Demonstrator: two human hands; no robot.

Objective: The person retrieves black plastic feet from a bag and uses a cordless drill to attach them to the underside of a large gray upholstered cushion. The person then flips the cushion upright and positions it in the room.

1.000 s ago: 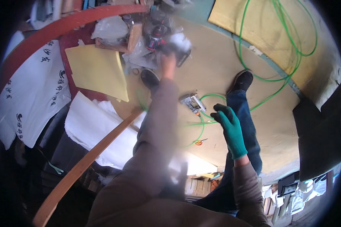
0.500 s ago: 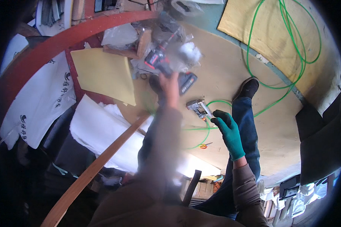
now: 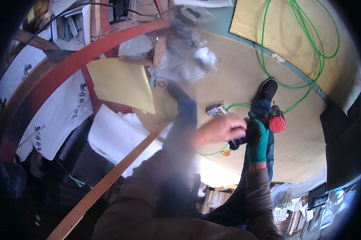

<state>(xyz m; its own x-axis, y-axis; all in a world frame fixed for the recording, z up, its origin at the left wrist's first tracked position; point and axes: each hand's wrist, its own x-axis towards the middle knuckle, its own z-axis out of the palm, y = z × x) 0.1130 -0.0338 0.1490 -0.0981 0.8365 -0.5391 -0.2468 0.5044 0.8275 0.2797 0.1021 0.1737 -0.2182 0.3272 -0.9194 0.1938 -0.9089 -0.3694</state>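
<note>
My right hand [image 3: 257, 140], in a green glove, is wrapped round the handle of a cordless drill [image 3: 276, 124] with a red and black body. The drill's dark battery end [image 3: 237, 143] sticks out to the left of the glove. Just left of the drill is my bare left hand [image 3: 222, 129], blurred, its fingers loosely bent and nothing visible in them. Beyond my hands, a metal air nailer [image 3: 216, 109] lies on the tan floor board, partly hidden by my left hand. Small scissors with yellow-orange handles [image 3: 225, 153] lie below the battery end.
A green air hose [image 3: 264, 48] loops across the right side. At left stand a curved red frame [image 3: 64, 60], a yellow foam sheet [image 3: 124, 82], white padding [image 3: 112, 134] and a long wooden strip [image 3: 108, 176]. Plastic bags [image 3: 184, 52] lie at the top. My feet are on the board.
The drill has come from the far left into my right hand, which has closed round its handle. My left hand, which held it, has moved back and right, beside the drill.
</note>
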